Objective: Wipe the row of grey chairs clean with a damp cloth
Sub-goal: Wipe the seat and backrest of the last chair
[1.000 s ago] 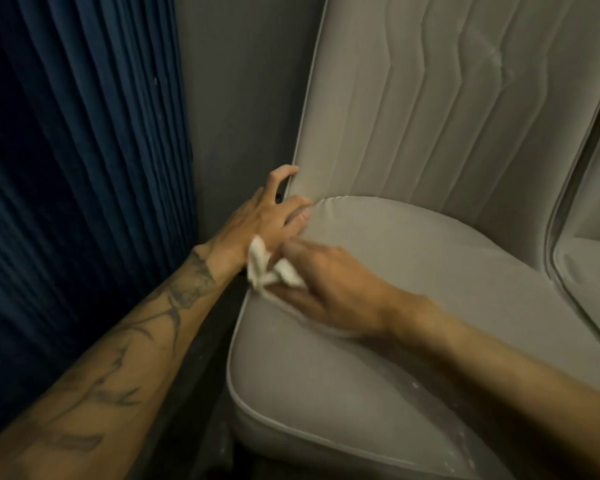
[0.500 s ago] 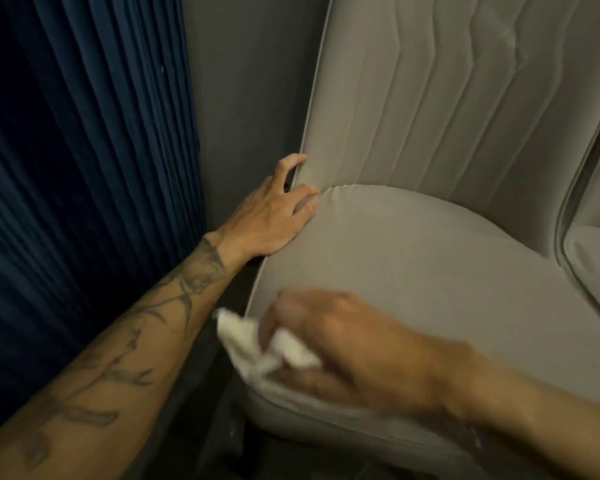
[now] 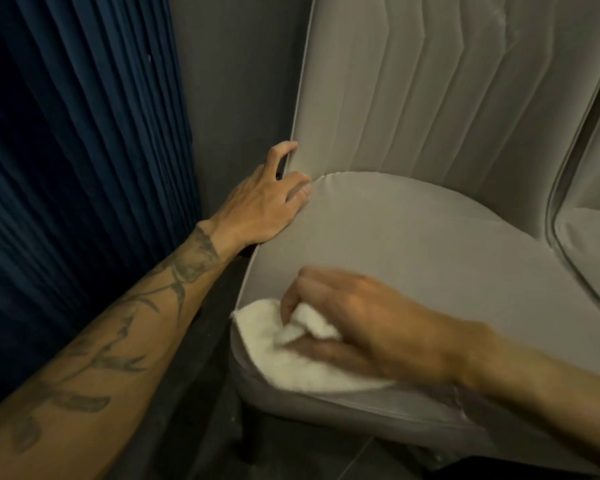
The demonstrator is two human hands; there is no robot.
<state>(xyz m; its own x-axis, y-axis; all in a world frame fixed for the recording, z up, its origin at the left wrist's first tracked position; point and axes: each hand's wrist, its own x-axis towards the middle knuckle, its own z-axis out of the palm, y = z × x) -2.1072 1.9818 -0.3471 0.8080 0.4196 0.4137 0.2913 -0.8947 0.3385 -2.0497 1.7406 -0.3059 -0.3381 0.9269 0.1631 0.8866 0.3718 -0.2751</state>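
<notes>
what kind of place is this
Likely an indoor event or dining room, though little shows: a padded grey chair close beside a second chair, a pleated dark blue curtain and a plain grey wall.

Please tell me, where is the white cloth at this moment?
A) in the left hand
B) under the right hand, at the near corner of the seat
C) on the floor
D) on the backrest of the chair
B: the right hand pinches the white cloth and presses it on the near corner of the seat; the left hand rests bare at the far corner.
</notes>
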